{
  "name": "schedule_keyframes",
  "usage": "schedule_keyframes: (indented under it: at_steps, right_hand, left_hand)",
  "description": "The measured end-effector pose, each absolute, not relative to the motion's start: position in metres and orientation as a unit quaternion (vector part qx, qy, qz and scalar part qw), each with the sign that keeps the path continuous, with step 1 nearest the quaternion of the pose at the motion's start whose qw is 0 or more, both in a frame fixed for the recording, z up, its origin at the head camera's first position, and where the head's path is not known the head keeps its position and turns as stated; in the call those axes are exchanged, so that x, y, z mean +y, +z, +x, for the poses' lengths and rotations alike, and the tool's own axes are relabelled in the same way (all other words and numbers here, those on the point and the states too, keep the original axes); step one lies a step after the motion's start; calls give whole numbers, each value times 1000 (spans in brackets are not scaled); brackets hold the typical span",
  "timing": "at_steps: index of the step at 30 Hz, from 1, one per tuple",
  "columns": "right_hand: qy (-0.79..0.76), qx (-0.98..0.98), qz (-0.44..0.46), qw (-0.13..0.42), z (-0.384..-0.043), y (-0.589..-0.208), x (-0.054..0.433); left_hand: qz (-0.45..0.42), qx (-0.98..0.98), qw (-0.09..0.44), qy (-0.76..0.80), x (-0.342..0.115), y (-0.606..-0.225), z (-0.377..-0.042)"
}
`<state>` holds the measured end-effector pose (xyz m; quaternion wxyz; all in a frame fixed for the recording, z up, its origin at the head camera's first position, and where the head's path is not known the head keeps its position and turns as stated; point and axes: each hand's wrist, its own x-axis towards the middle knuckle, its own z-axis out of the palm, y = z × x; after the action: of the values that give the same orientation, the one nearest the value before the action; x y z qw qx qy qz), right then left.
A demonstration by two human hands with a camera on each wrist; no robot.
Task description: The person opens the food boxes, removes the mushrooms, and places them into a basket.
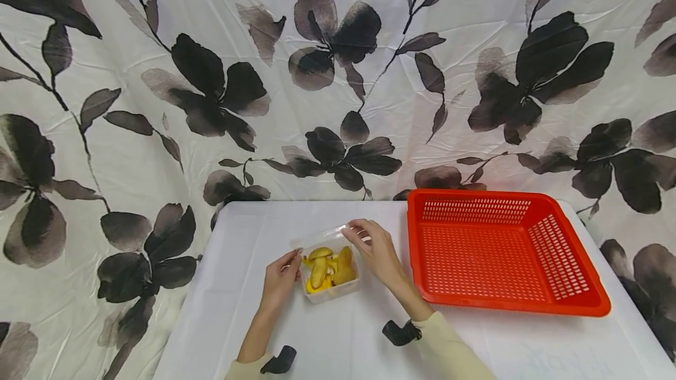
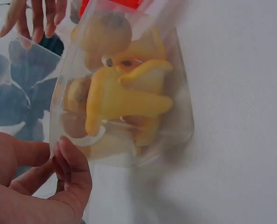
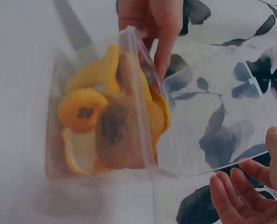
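Note:
A clear plastic container (image 1: 331,293) stands on the table, its hinged transparent lid (image 3: 213,116) raised at the far side. Inside lie several small yellow bananas (image 1: 319,271) and a larger rounded yellow fruit (image 1: 345,267), whose dark patch shows through the wall in the right wrist view. At the container's left rim, my left hand (image 1: 281,280) pinches the edge between thumb and fingers (image 2: 75,163). My right hand (image 1: 374,246) holds a corner of the lid by thumb and forefinger, its other fingers (image 3: 227,196) loosely bent below the lid.
To the right of the container sits a red perforated plastic basket (image 1: 417,251). A white cloth covers the table (image 1: 227,286). Behind the table hangs a white curtain (image 1: 369,104) with dark floral print. Dark wrist straps (image 1: 400,333) sit over the pale sleeves (image 1: 454,350).

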<state>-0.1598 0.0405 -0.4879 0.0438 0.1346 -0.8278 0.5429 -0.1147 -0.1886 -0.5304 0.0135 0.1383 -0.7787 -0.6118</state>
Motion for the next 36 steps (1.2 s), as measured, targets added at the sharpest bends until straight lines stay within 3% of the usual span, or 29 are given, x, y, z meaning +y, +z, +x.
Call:
schedule_keyframes:
  at_steps: [19,36]
  right_hand:
    - [537,-835,119,23,-216,-477,25]
    - [566,-818,51,-89,-236,-504,21]
  left_hand:
    - [204,-744,14,-636,-183,-524,-119]
    - [218,-743,12,-633,-179,-524,-119]
